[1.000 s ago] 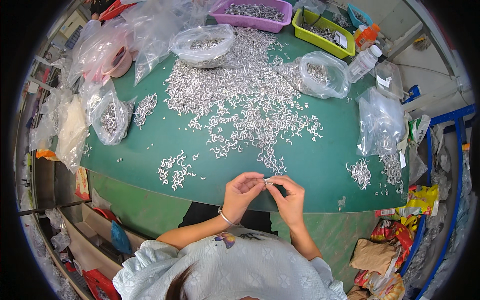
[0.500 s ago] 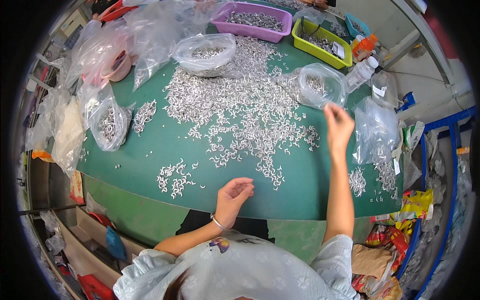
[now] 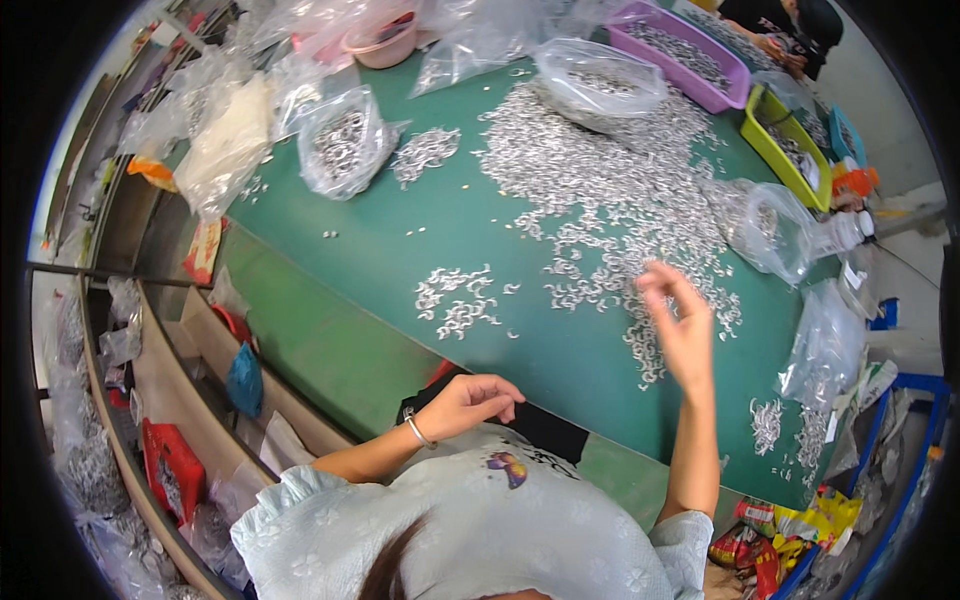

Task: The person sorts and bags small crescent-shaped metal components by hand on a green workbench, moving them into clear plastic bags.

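The right hand point(image 3: 682, 325) is raised over the green table point(image 3: 500, 240), its fingers point(image 3: 660, 280) loosely spread and slightly curled above the near edge of the big heap of small metal parts point(image 3: 610, 190). Whether a part sits between the fingertips cannot be told; the hand is a little blurred. The left hand point(image 3: 470, 400) rests at the table's near edge, close to the body, fingers curled inward and nearly closed; it cannot be told if they pinch anything. A thin bracelet point(image 3: 418, 432) circles that wrist.

Between the two hands, a small separate cluster of metal parts point(image 3: 455, 300) lies on the table. The main heap spreads across the middle toward the far side. A clear bag of parts point(image 3: 345, 145) sits at the left, another bag point(image 3: 598, 82) at the far end of the heap, and a third bag point(image 3: 765, 225) to the right of it. Beyond them stand a purple tray point(image 3: 690, 60) and a yellow-green tray point(image 3: 785, 140), both holding parts. More small piles point(image 3: 790, 430) lie to the right of the right forearm.
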### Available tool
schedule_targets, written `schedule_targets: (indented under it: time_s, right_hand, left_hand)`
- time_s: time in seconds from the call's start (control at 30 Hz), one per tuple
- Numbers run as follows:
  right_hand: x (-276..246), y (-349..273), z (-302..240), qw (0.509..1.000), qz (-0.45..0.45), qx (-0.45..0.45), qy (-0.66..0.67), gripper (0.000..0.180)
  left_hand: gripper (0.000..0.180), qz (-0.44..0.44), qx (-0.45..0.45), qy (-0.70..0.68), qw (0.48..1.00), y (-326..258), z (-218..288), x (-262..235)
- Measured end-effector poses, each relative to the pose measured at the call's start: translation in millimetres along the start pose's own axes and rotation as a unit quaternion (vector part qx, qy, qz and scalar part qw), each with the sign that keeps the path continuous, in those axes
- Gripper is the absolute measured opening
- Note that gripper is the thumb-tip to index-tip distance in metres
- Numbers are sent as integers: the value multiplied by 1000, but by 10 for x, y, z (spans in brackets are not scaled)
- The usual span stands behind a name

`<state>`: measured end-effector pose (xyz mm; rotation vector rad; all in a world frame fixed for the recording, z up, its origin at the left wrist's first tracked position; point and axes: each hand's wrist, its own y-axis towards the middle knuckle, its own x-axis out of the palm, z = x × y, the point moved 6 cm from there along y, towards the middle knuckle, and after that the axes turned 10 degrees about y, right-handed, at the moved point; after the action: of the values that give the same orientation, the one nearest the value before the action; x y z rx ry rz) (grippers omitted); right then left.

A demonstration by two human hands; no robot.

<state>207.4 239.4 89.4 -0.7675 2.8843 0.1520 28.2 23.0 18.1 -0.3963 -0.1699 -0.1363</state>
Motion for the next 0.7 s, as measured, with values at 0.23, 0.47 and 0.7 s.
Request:
schedule_targets:
  time_s: [0.23, 0.47, 0.7]
  right_hand:
    - [1416, -186, 121, 983, -173, -50, -42, 55]
    - [1958, -276, 381, 967, -87, -75, -225, 68]
    - [2308, 45, 371, 992, -99, -71, -21, 57]
  left_hand:
    - [59, 374, 251, 488, 748, -374, 276, -468]
    - [96, 318, 118, 615, 712, 103, 177, -842]
    - [82, 292, 185, 642, 684, 384, 398, -1084]
